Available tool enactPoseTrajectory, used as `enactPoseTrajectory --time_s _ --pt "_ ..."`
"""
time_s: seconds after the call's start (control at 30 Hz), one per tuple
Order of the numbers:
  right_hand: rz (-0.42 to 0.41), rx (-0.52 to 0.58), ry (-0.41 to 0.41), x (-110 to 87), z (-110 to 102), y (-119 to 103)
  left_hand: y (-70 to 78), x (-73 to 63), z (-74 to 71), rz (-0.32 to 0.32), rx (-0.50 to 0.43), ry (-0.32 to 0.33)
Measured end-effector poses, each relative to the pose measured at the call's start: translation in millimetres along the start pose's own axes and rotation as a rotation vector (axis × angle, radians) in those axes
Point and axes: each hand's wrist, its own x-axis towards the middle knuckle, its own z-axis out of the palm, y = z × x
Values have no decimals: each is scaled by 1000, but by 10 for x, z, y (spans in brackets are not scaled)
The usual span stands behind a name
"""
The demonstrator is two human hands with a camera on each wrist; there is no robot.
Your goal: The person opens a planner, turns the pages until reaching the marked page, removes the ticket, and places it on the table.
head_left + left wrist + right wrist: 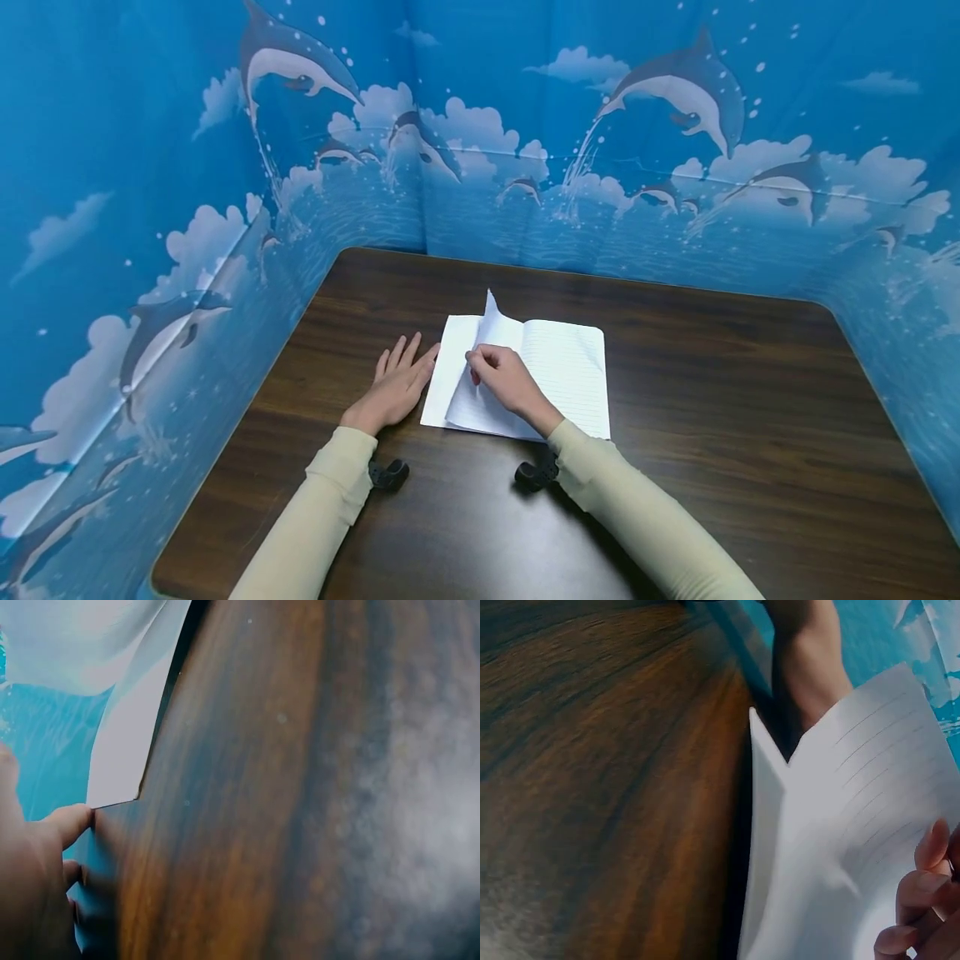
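Note:
An open notebook (566,367) with lined white paper lies on the table, one loose page (483,408) curling up from its left half, far corner standing high. My right hand (506,379) is over that page with fingers curled, thumb and index finger pinching near its outer edge. In the right wrist view, curled fingers (922,892) overlap the lifted page (870,780). My left hand (393,387) rests on the tabletop left of the notebook, fingers spread. Its thumb (71,821) is right at the notebook's corner (116,772) in the left wrist view.
The dark wood-grain table (712,433) extends around the notebook. A blue curtain (480,208) printed with dolphins and clouds hangs along the table's back and sides. Black wrist mounts (536,475) sit on both forearms, just above the table.

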Motion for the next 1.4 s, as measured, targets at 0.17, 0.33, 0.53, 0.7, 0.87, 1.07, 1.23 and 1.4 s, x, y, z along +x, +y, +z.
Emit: enactPoseTrajectory --time_s 0.17,0.33,0.53,0.7,0.87,1.07,1.23,1.4 --pt "-5 -74 -45 -9 41 55 33 -4 -33 12 -26 27" --pt "-6 -138 -101 -42 65 124 23 9 -16 11 -34 34" --pt "1 -160 -133 -73 58 187 -20 41 38 4 30 14" --pt "-54 -212 -201 -153 -9 194 -10 23 43 12 62 12" --pt "-167 -329 -216 -350 -320 88 14 -5 21 22 62 19" --pt "-99 -413 65 -507 -1036 293 41 28 -30 54 36 60" --pt "160 -547 204 -643 -1416 667 44 9 -16 56 44 50" --pt "317 -603 106 -773 -1479 844 55 -30 9 48 40 30"
